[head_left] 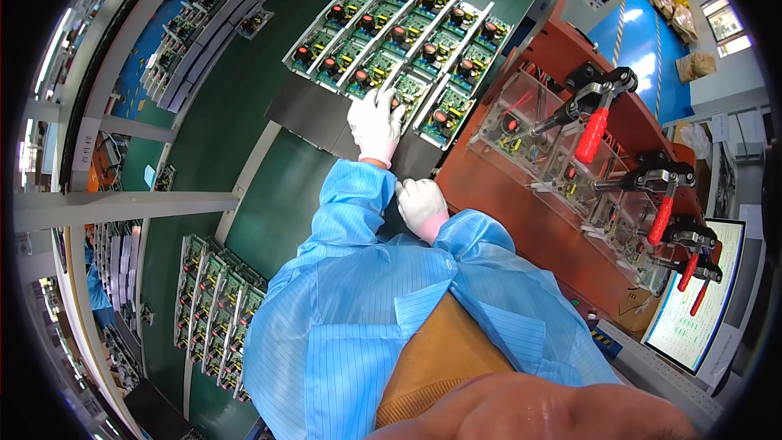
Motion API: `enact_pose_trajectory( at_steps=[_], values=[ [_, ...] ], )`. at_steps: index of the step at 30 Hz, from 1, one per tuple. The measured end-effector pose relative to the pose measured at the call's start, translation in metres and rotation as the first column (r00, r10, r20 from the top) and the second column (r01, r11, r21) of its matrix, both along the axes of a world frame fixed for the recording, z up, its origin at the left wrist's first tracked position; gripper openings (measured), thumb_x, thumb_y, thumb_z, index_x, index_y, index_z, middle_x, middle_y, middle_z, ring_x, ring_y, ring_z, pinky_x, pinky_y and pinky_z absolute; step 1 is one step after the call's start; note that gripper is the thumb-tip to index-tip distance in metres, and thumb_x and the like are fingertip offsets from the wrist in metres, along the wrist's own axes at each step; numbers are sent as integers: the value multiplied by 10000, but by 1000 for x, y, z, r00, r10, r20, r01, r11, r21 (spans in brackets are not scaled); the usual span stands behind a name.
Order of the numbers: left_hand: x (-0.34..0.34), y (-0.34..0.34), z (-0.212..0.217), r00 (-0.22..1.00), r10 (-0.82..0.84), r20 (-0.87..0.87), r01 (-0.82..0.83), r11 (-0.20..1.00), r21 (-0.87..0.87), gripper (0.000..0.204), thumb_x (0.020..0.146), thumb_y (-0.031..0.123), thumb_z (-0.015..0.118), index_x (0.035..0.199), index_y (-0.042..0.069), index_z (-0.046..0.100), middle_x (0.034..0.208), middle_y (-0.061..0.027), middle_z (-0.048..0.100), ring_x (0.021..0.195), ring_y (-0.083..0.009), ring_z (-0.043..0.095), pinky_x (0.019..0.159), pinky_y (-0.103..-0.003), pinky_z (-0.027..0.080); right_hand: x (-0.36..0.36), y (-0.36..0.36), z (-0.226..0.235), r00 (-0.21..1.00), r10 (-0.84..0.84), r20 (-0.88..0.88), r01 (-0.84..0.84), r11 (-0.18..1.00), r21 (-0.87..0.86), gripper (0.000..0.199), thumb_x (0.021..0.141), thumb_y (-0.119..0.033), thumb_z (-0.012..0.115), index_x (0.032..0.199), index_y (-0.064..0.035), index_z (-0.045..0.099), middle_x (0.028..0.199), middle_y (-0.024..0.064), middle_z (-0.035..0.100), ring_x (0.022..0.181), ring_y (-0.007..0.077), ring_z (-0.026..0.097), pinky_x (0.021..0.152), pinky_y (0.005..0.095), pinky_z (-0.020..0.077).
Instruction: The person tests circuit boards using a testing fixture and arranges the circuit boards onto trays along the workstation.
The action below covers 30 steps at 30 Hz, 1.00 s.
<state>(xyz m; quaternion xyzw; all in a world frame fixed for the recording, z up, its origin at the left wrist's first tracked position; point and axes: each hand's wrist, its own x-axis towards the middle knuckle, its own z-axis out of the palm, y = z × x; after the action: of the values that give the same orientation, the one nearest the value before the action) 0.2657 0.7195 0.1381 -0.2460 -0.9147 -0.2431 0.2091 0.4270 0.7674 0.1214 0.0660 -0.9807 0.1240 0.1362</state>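
Note:
My left hand (375, 126), in a white glove, reaches to the near edge of a block of green circuit boards. Its fingers are bent over a circuit board (413, 91) in the nearest row and grip its edge; part of that board is hidden under the glove. Closer to my body, my right hand (420, 204), also gloved, is curled closed beside the red-brown test fixture (497, 204). Whatever its fingers may hold is hidden. The boards stand in rows between pale metal rails (383, 26) and carry round red-topped parts.
On the fixture, clear plastic covers (521, 134) sit under toggle clamps with red handles (592, 137). A monitor (696, 293) stands to the right. More circuit boards (216, 310) lie at lower left. A grey post and crossbar (163, 205) run along the left.

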Motion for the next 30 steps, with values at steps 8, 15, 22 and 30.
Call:
enact_pose_trajectory(
  at_steps=[8,15,22,30],
  values=[
    [-16,6,-6,986,-44,-164,44,999,-6,406,697,280,643,1066,129,567,1036,-109,533,759,-291,511,703,-376,418,0,0,0,999,18,-49,-19,1000,-24,185,753,-124,543,902,-18,564,770,112,515,649,284,507,641,359,424],
    [10,2,12,991,56,-124,-23,968,251,457,742,380,628,1134,162,541,1194,-137,468,1007,-325,506,875,-390,392,2,-1,-3,997,13,-70,-14,1000,-10,184,750,-120,537,901,-18,565,762,112,511,648,282,507,634,360,424],
    [47,9,21,986,-126,-108,147,966,211,532,722,424,611,1168,148,524,1263,-168,403,961,-346,477,879,-440,364,-2,3,-19,998,46,43,-44,998,-47,140,757,-143,496,807,-48,586,757,117,542,669,274,524,669,372,422],
    [23,33,6,872,-488,38,489,868,-88,434,747,342,621,1146,194,531,1230,-130,431,1028,-321,461,910,-455,342,-9,-1,-2,960,-11,280,24,999,-45,154,755,-151,490,674,-80,602,694,117,605,627,295,570,635,375,451]
  ],
)
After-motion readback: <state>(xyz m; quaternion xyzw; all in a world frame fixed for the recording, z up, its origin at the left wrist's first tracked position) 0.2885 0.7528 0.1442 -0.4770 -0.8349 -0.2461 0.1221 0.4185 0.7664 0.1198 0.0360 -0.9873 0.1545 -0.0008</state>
